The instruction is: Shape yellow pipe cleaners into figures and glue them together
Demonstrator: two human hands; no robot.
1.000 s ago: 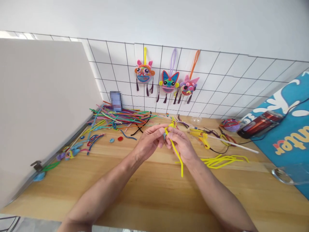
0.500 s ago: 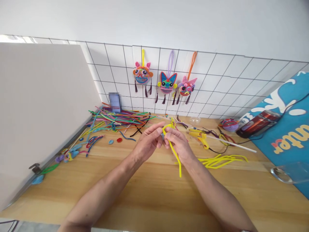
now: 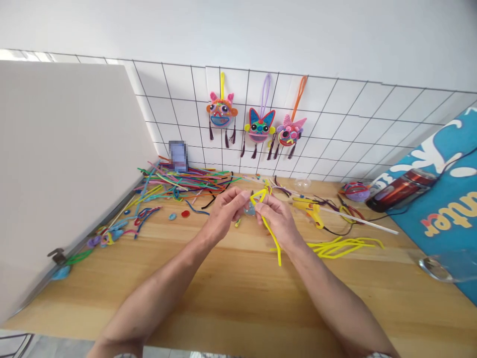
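Note:
A yellow pipe cleaner is bent into a small triangular loop at its top, and its long tail hangs down past my right wrist. My right hand pinches it just below the loop. The fingers of my left hand are closed at the loop's left corner, pinching the yellow strand there. Between the hands, behind the loop, a clear bluish round piece shows in part. Several loose yellow pipe cleaners lie on the table right of my right wrist.
Coloured pipe cleaners are heaped at the back left by a blurred phone. A yellow glue gun, a red can and a glass are on the right. Three decorated masks hang on the wall grid.
The yellow strand's top now forms a more open triangle. My left fingers have closed in more, and the clear bluish piece shows more. The view has shifted slightly.

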